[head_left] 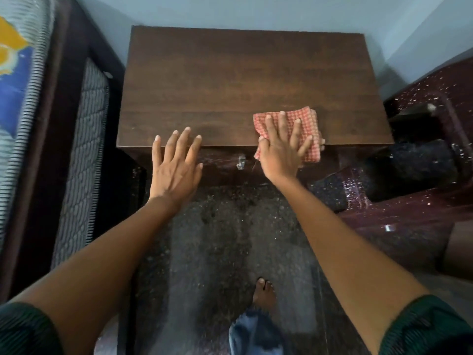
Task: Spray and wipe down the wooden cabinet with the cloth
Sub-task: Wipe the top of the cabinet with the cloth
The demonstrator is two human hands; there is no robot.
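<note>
Your right hand [280, 152] presses the cloth [307, 119] flat, fingers straight and spread, on the cabinet [243, 80] top at its front right edge, one corner hanging over. Your left hand [176, 165], fingers splayed and holding nothing, reaches over the front edge, left of the cloth

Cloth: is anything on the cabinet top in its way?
Nothing visible does. The right hand presses the checked cloth on the wooden cabinet, at its front edge; only the left hand is at that edge, further left.
</note>
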